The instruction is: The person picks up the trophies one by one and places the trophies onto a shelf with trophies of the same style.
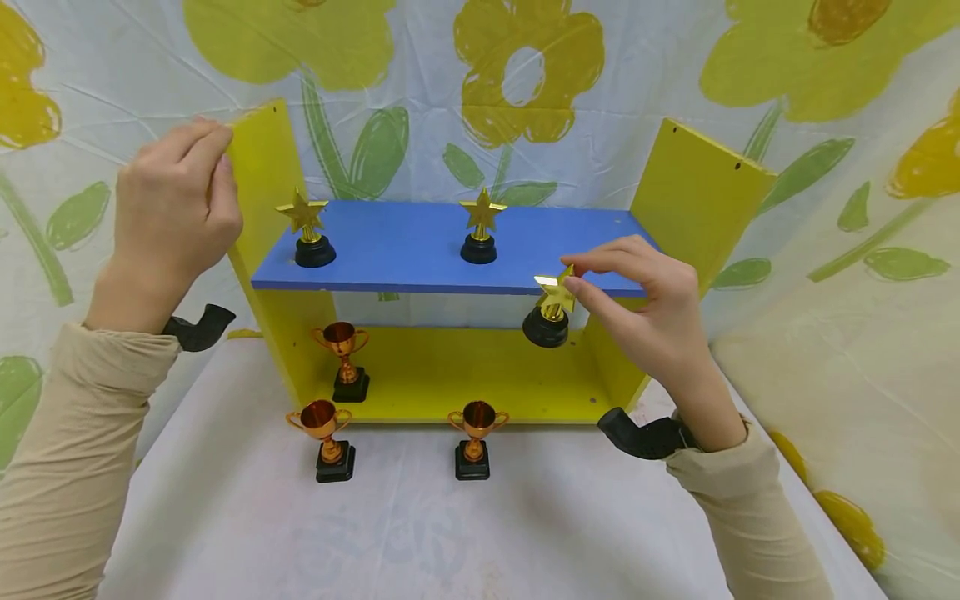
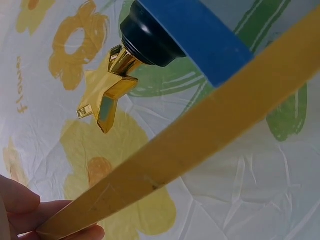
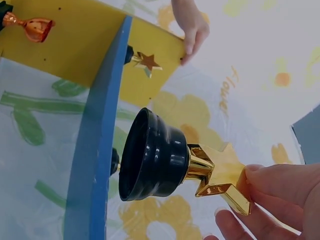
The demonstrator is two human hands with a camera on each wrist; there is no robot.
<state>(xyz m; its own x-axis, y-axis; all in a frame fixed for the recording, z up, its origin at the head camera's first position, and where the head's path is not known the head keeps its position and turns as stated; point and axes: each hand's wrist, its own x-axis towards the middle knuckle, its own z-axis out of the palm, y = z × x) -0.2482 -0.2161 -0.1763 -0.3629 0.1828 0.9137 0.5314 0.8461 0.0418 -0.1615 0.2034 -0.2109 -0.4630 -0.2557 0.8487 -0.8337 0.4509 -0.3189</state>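
My right hand (image 1: 648,304) pinches a gold star trophy (image 1: 553,302) by its star, with the black round base hanging tilted in front of the blue shelf's (image 1: 405,242) right part. In the right wrist view, thumb and fingers hold the star's tips (image 3: 225,172). My left hand (image 1: 176,196) grips the top corner of the yellow left side panel (image 1: 262,167); the left wrist view shows fingers on both faces of that panel's edge (image 2: 165,155). Two more star trophies stand upright on the blue shelf, one at the left (image 1: 303,225) and one near the middle (image 1: 480,225).
A bronze cup trophy (image 1: 347,358) stands on the yellow bottom board (image 1: 480,375) at the left. Two more cups, one left (image 1: 326,437) and one central (image 1: 474,437), stand on the white cloth before the unit. The right side panel (image 1: 693,200) rises above the shelf.
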